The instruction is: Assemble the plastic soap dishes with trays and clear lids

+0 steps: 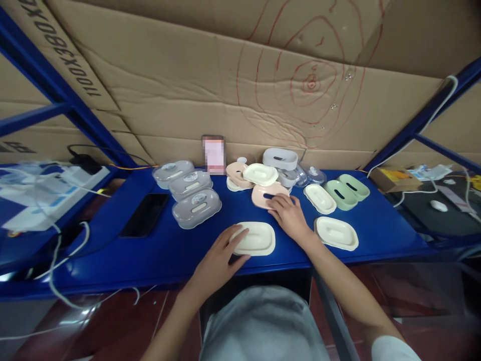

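A cream soap-dish tray lies on the blue shelf right in front of me. My left hand rests on its left edge, fingers stretched over the rim. My right hand lies flat with fingers extended onto a pink tray just behind the cream one. Neither hand has lifted anything.
Three grey lidded dishes stand at the left, beside a black phone. Cream trays, green trays, and a stack of pink, cream and grey pieces fill the back right. Cardboard backs the shelf. Cables and boxes lie at both sides.
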### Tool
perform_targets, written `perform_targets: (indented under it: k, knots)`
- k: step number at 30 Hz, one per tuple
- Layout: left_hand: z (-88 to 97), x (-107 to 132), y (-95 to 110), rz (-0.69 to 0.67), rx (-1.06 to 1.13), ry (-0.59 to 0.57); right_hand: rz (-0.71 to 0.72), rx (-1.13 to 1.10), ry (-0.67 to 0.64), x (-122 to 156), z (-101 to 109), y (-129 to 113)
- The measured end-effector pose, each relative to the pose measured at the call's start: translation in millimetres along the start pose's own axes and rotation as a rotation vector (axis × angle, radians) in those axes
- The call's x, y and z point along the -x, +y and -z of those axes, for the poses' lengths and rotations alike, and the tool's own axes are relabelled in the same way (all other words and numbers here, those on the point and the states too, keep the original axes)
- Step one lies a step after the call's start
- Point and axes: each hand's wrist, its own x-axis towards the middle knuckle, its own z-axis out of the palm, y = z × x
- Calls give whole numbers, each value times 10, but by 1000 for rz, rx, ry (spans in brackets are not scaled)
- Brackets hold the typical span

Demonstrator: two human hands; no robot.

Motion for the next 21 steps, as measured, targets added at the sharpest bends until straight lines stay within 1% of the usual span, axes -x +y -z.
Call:
perform_targets:
  k: [3, 5, 6, 9, 12, 15, 17, 19, 20, 21]
  knots:
    - [-5, 11, 9, 47, -21, 58, 14, -120, -10, 108, 121, -143]
    - [-7, 5, 6, 26, -48, 100, 69, -208, -46, 249, 175, -286]
    - [-9, -1, 0, 1, -62, 101, 103, -225, -66, 331, 185, -363]
    - [-18, -14, -23, -63, -75, 57, 156, -176, -67, 557, 155, -556]
    - [-36, -9, -40, -77, -79, 82, 187, -123, -55, 681, 103, -647]
    - [-47, -1, -43, -88, -100, 121, 243, -166, -125, 722, 93, -658]
    - [-41, -5, -41, -107, -103, 118, 278, -200, -163, 721, 115, -628]
    - [-22, -17, -35, -125, -93, 91, 333, -219, -178, 665, 163, -536]
    - [-10, -24, -30, -130, -86, 73, 348, -221, -165, 601, 195, -454]
    - [2, -32, -24, -131, -79, 59, 332, -217, -127, 507, 228, -346]
